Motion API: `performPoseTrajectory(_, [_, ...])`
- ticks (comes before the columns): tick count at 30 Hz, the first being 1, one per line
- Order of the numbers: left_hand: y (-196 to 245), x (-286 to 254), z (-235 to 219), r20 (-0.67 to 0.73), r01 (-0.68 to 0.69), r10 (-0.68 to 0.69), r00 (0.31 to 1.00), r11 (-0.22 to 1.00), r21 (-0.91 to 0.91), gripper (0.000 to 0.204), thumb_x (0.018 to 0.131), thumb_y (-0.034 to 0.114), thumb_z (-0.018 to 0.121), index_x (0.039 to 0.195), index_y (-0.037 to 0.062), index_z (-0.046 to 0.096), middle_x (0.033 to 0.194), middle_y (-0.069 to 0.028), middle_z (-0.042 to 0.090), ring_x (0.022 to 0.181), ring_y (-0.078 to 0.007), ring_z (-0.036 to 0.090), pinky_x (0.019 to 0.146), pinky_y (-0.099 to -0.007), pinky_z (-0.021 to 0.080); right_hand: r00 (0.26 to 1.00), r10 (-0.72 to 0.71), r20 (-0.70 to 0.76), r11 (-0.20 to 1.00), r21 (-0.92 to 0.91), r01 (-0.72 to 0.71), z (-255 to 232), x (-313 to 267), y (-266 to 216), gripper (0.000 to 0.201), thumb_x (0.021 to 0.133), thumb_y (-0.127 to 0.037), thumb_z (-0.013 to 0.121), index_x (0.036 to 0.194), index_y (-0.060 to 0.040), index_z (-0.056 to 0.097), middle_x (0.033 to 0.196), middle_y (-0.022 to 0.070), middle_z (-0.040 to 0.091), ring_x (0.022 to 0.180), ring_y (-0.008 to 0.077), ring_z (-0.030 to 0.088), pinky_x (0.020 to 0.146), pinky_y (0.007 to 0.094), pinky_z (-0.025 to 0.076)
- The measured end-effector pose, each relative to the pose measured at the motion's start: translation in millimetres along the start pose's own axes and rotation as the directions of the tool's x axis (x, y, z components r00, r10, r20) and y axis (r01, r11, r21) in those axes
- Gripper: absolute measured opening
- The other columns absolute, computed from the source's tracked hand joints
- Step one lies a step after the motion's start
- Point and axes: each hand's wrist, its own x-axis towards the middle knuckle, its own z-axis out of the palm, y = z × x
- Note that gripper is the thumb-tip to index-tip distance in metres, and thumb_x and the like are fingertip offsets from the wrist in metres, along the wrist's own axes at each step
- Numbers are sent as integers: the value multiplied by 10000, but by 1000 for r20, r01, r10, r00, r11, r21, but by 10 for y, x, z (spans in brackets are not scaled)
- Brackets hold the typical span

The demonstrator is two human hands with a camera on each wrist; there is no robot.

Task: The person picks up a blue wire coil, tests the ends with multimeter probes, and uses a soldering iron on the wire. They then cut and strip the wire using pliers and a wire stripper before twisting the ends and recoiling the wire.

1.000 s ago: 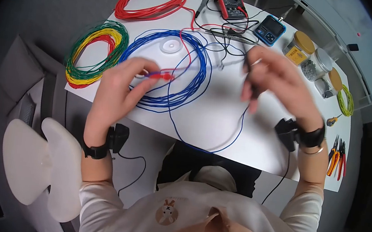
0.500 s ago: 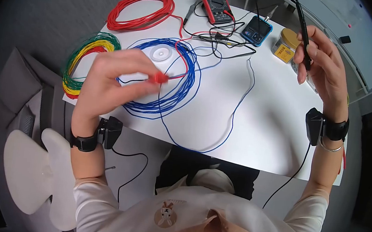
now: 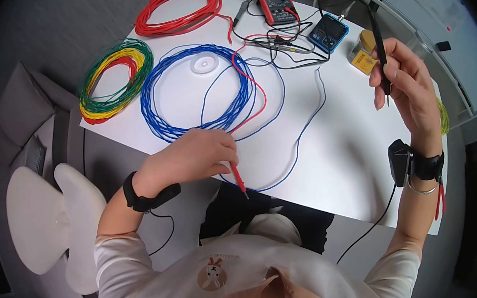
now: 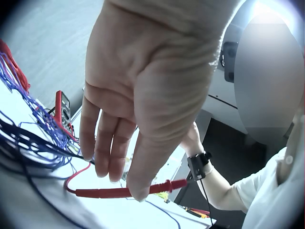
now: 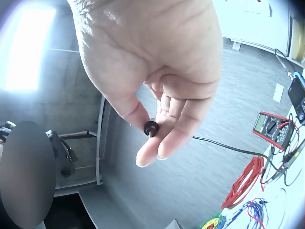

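My left hand pinches a red multimeter probe over the table's front edge, its metal tip pointing down toward my lap. In the left wrist view, thumb and fingertips grip the middle of that red probe. Raised at the right, my right hand holds a black multimeter probe with its tip downward; the right wrist view shows the black probe end-on between thumb and fingers. A coil of blue wire lies beyond my left hand, a loose length looping toward the front edge.
At the back are a red multimeter, a small blue-edged instrument and tangled black leads. Red wire and a green, yellow and red coil lie left. A white spool sits inside the blue coil; a yellow-lidded jar stands right.
My left hand has come down and nearer with the red probe, turning its tip toward me. My right hand has lifted away to the right with the black probe, then stayed there.
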Motion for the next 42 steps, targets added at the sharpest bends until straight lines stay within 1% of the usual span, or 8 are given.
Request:
performPoseTrajectory(4, [-95, 31, -93, -135, 15, -25, 990, 997, -81, 147, 743, 98, 666, 887, 73, 649, 865, -65, 608, 787, -259, 596, 688, -355, 485, 999, 40, 3, 999, 23, -40, 34, 17, 33, 269, 881, -234, 551, 1048, -24, 537, 770, 68, 629, 541, 87, 576, 511, 157, 405])
performPoseTrajectory(10, [-386, 435, -405, -383, 163, -84, 920, 970, 179, 218, 800, 86, 607, 1016, 61, 625, 872, -115, 614, 773, -271, 598, 696, -339, 481, 998, 62, 8, 996, 70, -63, 81, 40, 63, 239, 879, -221, 559, 1022, -32, 525, 772, 76, 623, 541, 99, 572, 527, 179, 430])
performPoseTrajectory(13, [-577, 728, -375, -395, 100, 30, 918, 947, 304, 190, 799, 95, 587, 981, 56, 624, 834, -131, 596, 782, -300, 599, 694, -377, 483, 996, 91, -16, 993, 72, -90, 113, 31, 64, 223, 878, -218, 561, 1002, -37, 520, 772, 77, 622, 542, 100, 571, 527, 183, 435])
performPoseTrajectory(19, [-780, 1023, -452, -200, 182, -90, 976, 842, 507, 136, 798, 121, 605, 908, 59, 656, 878, -102, 605, 805, -263, 603, 714, -369, 479, 992, 130, -4, 990, 50, -129, 85, -30, 59, 208, 870, -224, 568, 973, -52, 515, 770, 69, 623, 547, 96, 576, 524, 182, 438])
performPoseTrajectory(24, [-715, 910, -643, -201, 89, -12, 980, 921, 380, 203, 774, 164, 652, 955, 72, 659, 926, -81, 601, 842, -245, 590, 736, -355, 481, 992, 122, -24, 991, 61, -121, 46, -57, 95, 204, 867, -221, 566, 975, -55, 518, 769, 63, 626, 557, 90, 579, 533, 179, 443])
performPoseTrajectory(27, [-813, 977, -452, -230, -46, 172, 958, 882, 470, 241, 763, 167, 665, 986, 79, 653, 948, -81, 599, 896, -247, 576, 762, -344, 479, 994, 103, -27, 992, 78, -101, 70, -33, 116, 212, 868, -220, 564, 991, -53, 519, 770, 61, 626, 558, 89, 577, 539, 180, 447])
performPoseTrajectory(37, [-578, 1212, -458, 122, 96, -162, 979, 899, 427, 148, 723, 157, 694, 759, 36, 615, 810, -103, 600, 811, -277, 586, 697, -375, 461, 992, 125, -18, 991, 57, -123, 86, -111, 72, 206, 867, -222, 557, 980, -52, 525, 770, 58, 625, 557, 90, 574, 536, 181, 438])
performPoseTrajectory(42, [-643, 1204, -490, 81, -7, -29, 996, 907, 420, 165, 750, 189, 675, 773, 32, 630, 790, -110, 598, 786, -270, 588, 686, -380, 457, 990, 136, -23, 987, 89, -134, 101, -108, 89, 190, 869, -212, 553, 947, -41, 525, 776, 70, 627, 565, 101, 583, 544, 191, 451])
